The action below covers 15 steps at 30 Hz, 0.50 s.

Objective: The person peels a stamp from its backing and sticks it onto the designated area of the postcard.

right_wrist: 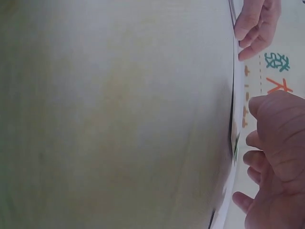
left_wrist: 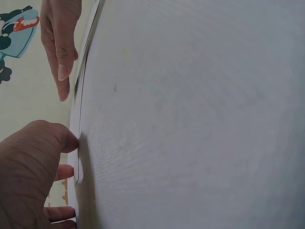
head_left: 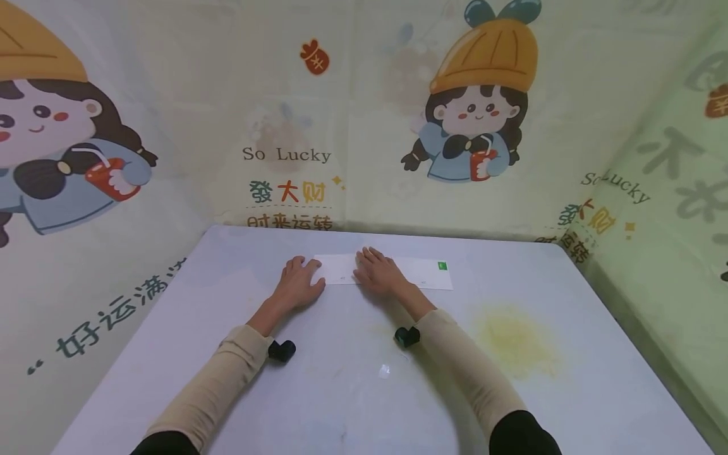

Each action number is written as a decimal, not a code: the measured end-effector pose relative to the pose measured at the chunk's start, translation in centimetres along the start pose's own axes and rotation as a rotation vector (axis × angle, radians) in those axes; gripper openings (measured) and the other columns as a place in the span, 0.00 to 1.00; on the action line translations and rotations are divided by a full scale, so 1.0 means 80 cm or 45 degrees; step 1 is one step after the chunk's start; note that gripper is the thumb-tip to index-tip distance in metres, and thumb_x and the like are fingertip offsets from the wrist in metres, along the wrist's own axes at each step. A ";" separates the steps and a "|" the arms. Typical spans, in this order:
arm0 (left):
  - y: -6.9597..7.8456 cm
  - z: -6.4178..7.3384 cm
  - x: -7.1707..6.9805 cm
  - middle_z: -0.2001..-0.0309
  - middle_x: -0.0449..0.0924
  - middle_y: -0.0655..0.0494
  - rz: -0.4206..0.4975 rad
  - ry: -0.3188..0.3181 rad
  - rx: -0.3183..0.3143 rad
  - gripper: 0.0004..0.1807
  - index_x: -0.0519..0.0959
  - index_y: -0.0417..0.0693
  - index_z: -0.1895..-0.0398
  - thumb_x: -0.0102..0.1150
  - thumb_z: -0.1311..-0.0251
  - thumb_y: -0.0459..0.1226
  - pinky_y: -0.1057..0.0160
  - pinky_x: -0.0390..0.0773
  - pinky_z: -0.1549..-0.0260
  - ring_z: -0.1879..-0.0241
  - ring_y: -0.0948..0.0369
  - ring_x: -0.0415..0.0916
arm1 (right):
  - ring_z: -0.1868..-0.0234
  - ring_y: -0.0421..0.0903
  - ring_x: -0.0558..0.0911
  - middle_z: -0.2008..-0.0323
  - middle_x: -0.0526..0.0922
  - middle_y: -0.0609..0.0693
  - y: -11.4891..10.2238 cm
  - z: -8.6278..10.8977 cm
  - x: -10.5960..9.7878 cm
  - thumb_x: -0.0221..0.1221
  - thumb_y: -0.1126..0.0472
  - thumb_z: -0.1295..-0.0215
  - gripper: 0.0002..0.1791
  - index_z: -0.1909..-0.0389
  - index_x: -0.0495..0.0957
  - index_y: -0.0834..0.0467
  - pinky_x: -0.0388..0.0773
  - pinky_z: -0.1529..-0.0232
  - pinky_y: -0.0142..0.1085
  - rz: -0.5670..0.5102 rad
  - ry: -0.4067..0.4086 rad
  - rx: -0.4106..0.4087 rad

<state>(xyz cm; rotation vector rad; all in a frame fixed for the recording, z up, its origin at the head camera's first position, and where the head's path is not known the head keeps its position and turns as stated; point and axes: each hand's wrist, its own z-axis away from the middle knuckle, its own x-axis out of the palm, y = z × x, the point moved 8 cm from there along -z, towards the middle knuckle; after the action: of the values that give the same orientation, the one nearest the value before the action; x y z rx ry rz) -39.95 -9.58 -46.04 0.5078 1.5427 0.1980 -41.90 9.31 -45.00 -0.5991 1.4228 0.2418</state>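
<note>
A long white envelope (head_left: 409, 273) lies flat near the far edge of the table, a small green stamp-like square in its upper right corner. At its left end, my left hand (head_left: 297, 284) rests with spread fingers, thumb and fingertips down by the envelope's edge. My right hand (head_left: 380, 273) is over the envelope's middle, fingers extended and hiding part of it. In the left wrist view, the left hand (left_wrist: 33, 167) has its thumb at the paper's edge, while the right hand looks raised off the surface. The right wrist view shows the right hand (right_wrist: 279, 157) with loosely bent fingers, gripping nothing.
The white table (head_left: 352, 392) carries a yellowish stain (head_left: 514, 338) on the right and a small shiny patch (head_left: 384, 371) near the middle. Behind it hangs a printed cloth (head_left: 364, 114) with cartoon figures and lettering, which also covers both sides.
</note>
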 end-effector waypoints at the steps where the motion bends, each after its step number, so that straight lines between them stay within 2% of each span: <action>1: 0.000 0.000 0.000 0.29 0.57 0.28 -0.005 0.000 0.000 0.29 0.70 0.41 0.30 0.52 0.29 0.47 0.38 0.56 0.29 0.27 0.35 0.54 | 0.18 0.54 0.47 0.19 0.51 0.58 0.000 0.000 0.002 0.40 0.45 0.18 0.35 0.20 0.54 0.61 0.55 0.25 0.56 0.000 -0.018 0.001; 9: 0.002 0.000 -0.002 0.30 0.58 0.26 -0.021 0.020 0.007 0.29 0.70 0.40 0.30 0.52 0.29 0.46 0.37 0.56 0.29 0.28 0.35 0.55 | 0.17 0.53 0.44 0.18 0.47 0.58 -0.002 0.005 0.007 0.38 0.43 0.18 0.37 0.19 0.49 0.61 0.50 0.23 0.54 0.028 -0.093 -0.004; 15: 0.005 0.002 -0.001 0.30 0.58 0.26 -0.018 0.005 0.004 0.29 0.70 0.40 0.30 0.52 0.29 0.46 0.37 0.56 0.29 0.28 0.34 0.55 | 0.17 0.54 0.42 0.18 0.44 0.59 -0.003 0.012 0.011 0.37 0.42 0.18 0.38 0.18 0.45 0.62 0.46 0.22 0.56 0.019 -0.143 0.017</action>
<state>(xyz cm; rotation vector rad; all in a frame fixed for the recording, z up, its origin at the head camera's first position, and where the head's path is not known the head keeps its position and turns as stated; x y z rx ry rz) -39.72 -9.25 -45.81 0.4994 1.5498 0.1860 -40.84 9.40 -45.77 -0.5563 1.3202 0.2735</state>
